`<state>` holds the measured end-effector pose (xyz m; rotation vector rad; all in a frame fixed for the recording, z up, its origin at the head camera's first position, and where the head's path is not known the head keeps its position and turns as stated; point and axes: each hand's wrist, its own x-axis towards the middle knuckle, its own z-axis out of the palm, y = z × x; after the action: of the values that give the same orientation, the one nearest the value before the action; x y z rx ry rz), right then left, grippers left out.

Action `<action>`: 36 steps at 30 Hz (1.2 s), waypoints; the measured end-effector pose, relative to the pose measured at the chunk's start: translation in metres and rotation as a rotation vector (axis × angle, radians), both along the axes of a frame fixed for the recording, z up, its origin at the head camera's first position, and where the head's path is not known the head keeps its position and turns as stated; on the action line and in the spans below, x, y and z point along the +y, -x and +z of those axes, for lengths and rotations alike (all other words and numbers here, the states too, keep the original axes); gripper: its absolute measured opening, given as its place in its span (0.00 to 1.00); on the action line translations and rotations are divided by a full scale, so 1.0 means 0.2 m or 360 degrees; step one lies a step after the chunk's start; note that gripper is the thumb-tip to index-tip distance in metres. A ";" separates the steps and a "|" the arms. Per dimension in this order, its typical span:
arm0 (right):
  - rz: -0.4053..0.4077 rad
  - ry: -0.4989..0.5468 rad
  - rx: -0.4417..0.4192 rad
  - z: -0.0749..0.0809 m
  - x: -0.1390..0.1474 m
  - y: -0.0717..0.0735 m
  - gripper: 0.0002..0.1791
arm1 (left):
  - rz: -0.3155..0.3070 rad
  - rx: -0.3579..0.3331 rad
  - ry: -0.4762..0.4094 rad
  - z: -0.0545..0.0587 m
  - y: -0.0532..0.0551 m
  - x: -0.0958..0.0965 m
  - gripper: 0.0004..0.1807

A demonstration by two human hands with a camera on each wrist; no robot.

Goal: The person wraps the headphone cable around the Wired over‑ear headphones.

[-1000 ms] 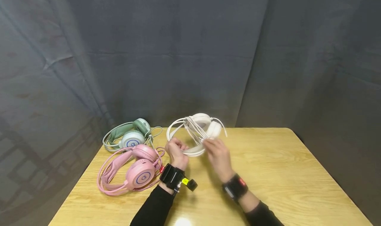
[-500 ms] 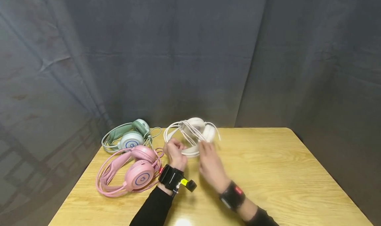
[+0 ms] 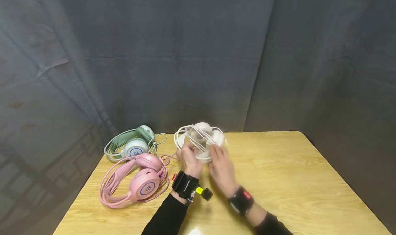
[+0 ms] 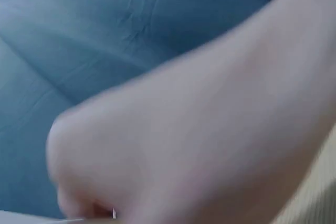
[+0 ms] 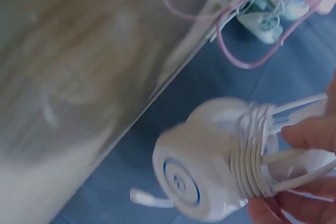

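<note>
White over-ear headphones (image 3: 202, 130) are held above the table's middle, with several turns of their white cable (image 5: 251, 150) wrapped across the headband beside the ear cups. My left hand (image 3: 191, 161) grips the headband at its lower left. In the left wrist view the back of that hand hides nearly all of what it holds. My right hand (image 3: 223, 169), blurred, is at the lower right of the headphones. Its fingers pinch the cable by the wrapped turns. A blue ring logo marks one ear cup (image 5: 181, 182), and a short white microphone boom (image 5: 149, 199) sticks out below it.
Pink headphones (image 3: 145, 184) lie on the wooden table (image 3: 284, 180) to the left of my hands, their cable loosely looped. Behind them lie green and white headphones (image 3: 136, 147). A dark cloth (image 3: 173, 59) hangs behind the table and at both sides.
The white headphones have shifted slightly left and lower, then a little back to the right with my left hand. My right hand has moved left, closer to my left hand.
</note>
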<state>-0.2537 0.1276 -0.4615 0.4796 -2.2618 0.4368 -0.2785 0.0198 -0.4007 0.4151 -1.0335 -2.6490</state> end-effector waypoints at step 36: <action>-0.0458 0.1704 -0.0719 0.18 0.63 0.18 0.14 | -0.0605 0.0739 0.2145 0.04 0.08 0.40 0.10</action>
<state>-0.2888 0.2534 -0.4256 -0.5311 -2.0563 1.5731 -0.2954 0.0994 -0.3935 -0.6820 -2.4232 -1.5060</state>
